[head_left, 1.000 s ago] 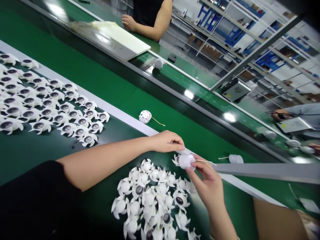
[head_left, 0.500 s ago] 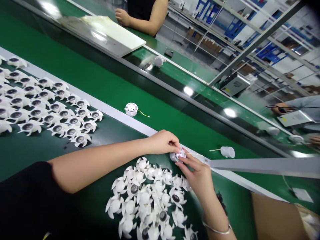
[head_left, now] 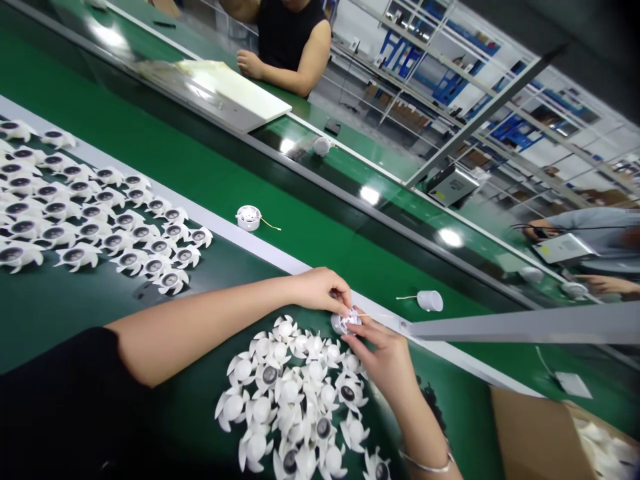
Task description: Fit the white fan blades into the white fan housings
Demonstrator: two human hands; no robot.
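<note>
Between my two hands is a round white fan housing (head_left: 344, 323) with a thin pale wire. My right hand (head_left: 384, 343) is closed on its right side, with fingers and thumb at its rim. From the upper left, my left hand (head_left: 327, 290) has its fingertips pinched together at the housing's open face; whether they hold a small part is hidden. Just below lies a heap of white fan impellers (head_left: 290, 390), several showing dark round hubs. Rows of more impellers (head_left: 93, 211) lie on the green table at the left.
Beyond a white rail (head_left: 235, 241), the green belt (head_left: 310, 227) carries a wired housing (head_left: 249, 217) and a white cylinder (head_left: 430, 301). A grey post (head_left: 500, 323) juts in at right, above a cardboard box (head_left: 533, 433). Co-workers (head_left: 295, 50) sit across the line.
The view has shifted slightly, and the belt items appear further left. Both hands stay at the housing, with my left fingertips still at its face.
</note>
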